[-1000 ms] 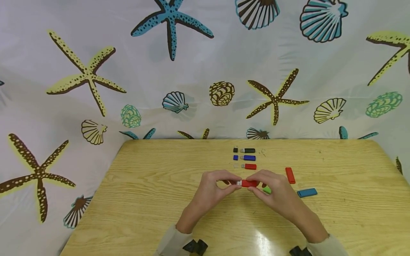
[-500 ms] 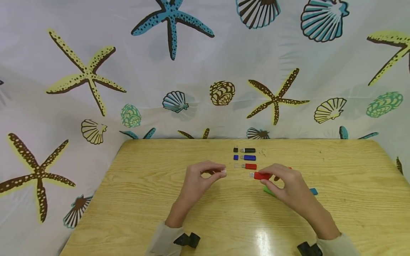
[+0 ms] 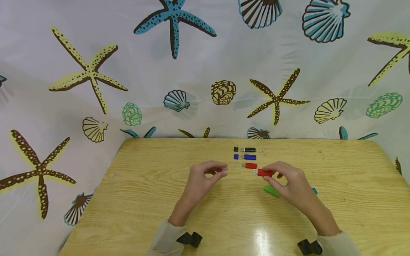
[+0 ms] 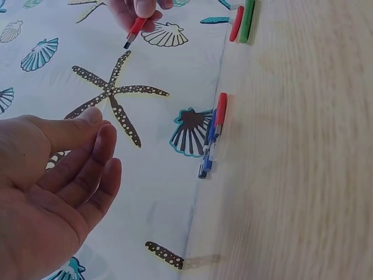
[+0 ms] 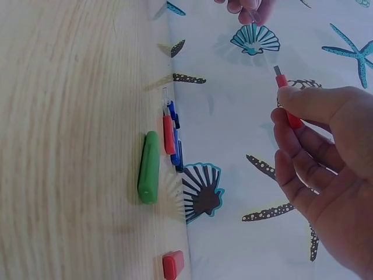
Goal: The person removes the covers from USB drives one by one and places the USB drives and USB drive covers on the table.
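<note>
My right hand (image 3: 293,185) pinches a red USB stick (image 3: 264,172) above the table, its bare metal plug pointing left; the right wrist view shows the same red stick (image 5: 293,118) between thumb and fingers. Off to the left, my left hand (image 3: 200,181) pinches a small clear cap (image 3: 225,170) between thumb and fingertips, apart from the stick. Beyond the hands lie an uncapped red stick (image 3: 251,165) with a clear cap (image 3: 236,165) at its left, a blue stick (image 3: 250,157) with its blue cap (image 3: 236,156), and a black stick (image 3: 250,150) with its black cap (image 3: 236,149).
On the wooden table (image 3: 144,199), a green stick (image 3: 272,190) lies below the right hand. A blue one (image 3: 315,191) is partly hidden behind that hand. The right wrist view also shows another red stick (image 5: 173,265). A patterned cloth (image 3: 198,71) hangs behind the table.
The clear cap has come off the red stick in my hands. My left hand has moved left with the cap, and my right hand right and slightly up with the stick.
</note>
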`<state>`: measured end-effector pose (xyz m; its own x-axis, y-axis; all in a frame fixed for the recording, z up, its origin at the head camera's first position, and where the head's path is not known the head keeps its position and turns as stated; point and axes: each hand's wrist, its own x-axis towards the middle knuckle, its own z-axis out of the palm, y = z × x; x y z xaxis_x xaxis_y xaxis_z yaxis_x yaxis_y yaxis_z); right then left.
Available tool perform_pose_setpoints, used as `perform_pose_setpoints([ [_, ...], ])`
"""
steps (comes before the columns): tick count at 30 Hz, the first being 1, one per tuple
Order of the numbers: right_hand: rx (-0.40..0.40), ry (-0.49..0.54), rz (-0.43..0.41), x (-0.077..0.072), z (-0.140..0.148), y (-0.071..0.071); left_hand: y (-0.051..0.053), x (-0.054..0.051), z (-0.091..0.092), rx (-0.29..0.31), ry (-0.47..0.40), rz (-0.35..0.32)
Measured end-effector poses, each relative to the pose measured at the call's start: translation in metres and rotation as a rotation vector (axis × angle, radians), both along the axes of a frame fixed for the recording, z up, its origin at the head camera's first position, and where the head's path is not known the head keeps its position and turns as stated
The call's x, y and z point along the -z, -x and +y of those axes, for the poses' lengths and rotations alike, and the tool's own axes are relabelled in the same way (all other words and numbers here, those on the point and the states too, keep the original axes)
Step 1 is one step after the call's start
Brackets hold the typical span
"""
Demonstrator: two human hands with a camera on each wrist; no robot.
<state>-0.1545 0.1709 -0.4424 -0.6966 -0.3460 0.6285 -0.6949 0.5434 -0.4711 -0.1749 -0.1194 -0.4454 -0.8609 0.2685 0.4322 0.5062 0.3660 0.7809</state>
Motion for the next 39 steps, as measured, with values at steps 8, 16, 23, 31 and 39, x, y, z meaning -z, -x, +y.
perform_pose_setpoints([
  [8,0.01,-0.005,-0.027,0.006,0.001,0.004,0.001,0.004,0.004,-0.04,0.012,-0.031],
  [16,0.017,-0.007,-0.049,0.011,-0.001,0.01,0.002,0.013,0.005,-0.038,-0.033,-0.032],
  [23,0.025,-0.012,-0.068,0.016,-0.004,0.012,0.004,0.018,0.008,-0.045,-0.027,-0.052],
  [31,0.018,0.003,-0.121,0.026,-0.005,0.016,0.007,0.021,0.016,-0.044,-0.04,-0.093],
  [39,0.06,0.012,-0.161,0.028,-0.006,0.021,0.015,0.028,0.021,-0.041,-0.057,-0.141],
])
